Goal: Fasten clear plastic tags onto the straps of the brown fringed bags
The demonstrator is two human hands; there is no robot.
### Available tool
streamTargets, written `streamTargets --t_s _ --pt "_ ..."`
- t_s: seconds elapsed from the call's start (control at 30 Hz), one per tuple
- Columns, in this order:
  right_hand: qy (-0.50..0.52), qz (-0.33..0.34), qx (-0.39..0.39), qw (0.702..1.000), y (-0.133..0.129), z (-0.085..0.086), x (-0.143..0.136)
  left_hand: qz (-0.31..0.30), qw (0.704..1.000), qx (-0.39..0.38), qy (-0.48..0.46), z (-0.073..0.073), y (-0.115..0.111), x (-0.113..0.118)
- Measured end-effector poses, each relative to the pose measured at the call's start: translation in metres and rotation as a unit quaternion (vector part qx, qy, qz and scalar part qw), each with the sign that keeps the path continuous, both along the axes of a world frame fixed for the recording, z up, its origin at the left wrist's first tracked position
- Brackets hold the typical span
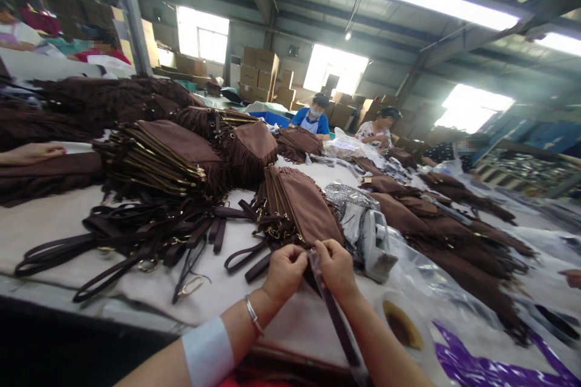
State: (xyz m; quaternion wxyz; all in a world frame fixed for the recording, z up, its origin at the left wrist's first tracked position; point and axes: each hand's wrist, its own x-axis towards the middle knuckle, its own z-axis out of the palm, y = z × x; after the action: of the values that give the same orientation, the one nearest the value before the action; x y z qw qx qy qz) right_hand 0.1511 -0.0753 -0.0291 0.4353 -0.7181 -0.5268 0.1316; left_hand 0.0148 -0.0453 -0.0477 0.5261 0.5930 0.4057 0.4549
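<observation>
Side by side at the lower middle are my two hands, just in front of a stack of brown fringed pouches (pixel 313 205) with gold zippers. My left hand (pixel 285 271), below which a silver bangle circles the wrist, pinches at the upper end of a dark strap (pixel 338 323). The fingers of my right hand (pixel 334 266) close on the same strap end, beside a small metal piece. From there the strap hangs down between my forearms. More dark wrist straps (pixel 172 233) with gold clasps lie to the left.
Larger pouch piles (pixel 163 151) stand at left, where another person's hand (pixel 34 153) rests. A tape roll (pixel 402 323), purple plastic (pixel 490 360), clear bags and brown pouches (pixel 436 236) spread across the right. Several people sit farther back; another hand (pixel 572 278) shows at the right edge.
</observation>
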Motion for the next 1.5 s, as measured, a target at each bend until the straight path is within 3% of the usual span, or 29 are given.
streamTargets --t_s 0.13,0.3,0.4,0.5,0.63,0.77,0.9,1.0,1.07,1.2,1.37,1.5 --pt "0.005 -0.014 -0.002 1.000 0.006 0.002 -0.002 0.002 0.998 -0.063 -0.029 0.000 0.001 0.004" --pt "0.030 -0.040 0.009 0.999 0.002 0.004 0.000 0.000 0.995 -0.085 -0.047 -0.003 0.004 0.004" --pt "0.130 0.002 -0.044 0.991 -0.021 -0.002 0.002 -0.004 0.993 -0.096 -0.064 -0.008 0.006 0.002" --pt "0.248 0.071 -0.135 0.957 -0.052 -0.012 -0.003 -0.007 0.991 -0.109 -0.083 -0.013 0.007 0.002" --pt "0.311 0.075 -0.223 0.921 -0.080 -0.018 -0.014 -0.008 0.980 -0.153 -0.124 -0.013 0.007 0.010" --pt "0.246 0.050 -0.192 0.949 -0.077 -0.012 -0.020 -0.010 0.962 -0.208 -0.176 -0.005 0.003 0.016" --pt "0.048 0.045 -0.164 0.984 -0.069 -0.008 -0.023 -0.016 0.961 -0.258 -0.096 0.001 -0.017 0.008" --pt "-0.147 0.044 -0.117 0.981 -0.070 -0.008 -0.034 -0.058 0.975 -0.214 -0.018 0.004 -0.030 0.000" --pt "-0.198 0.080 -0.089 0.973 -0.072 -0.005 -0.042 -0.066 0.984 -0.166 0.024 0.006 -0.031 -0.004" --pt "-0.120 0.190 -0.030 0.974 -0.072 0.005 -0.038 -0.094 0.978 -0.176 0.063 0.012 -0.017 -0.013" --pt "0.052 0.062 0.000 0.997 -0.051 0.003 -0.002 -0.208 0.929 -0.307 -0.017 0.026 -0.007 -0.029" --pt "0.101 0.075 -0.011 0.992 -0.027 -0.002 0.007 -0.231 0.916 -0.326 -0.031 0.030 -0.009 -0.032"
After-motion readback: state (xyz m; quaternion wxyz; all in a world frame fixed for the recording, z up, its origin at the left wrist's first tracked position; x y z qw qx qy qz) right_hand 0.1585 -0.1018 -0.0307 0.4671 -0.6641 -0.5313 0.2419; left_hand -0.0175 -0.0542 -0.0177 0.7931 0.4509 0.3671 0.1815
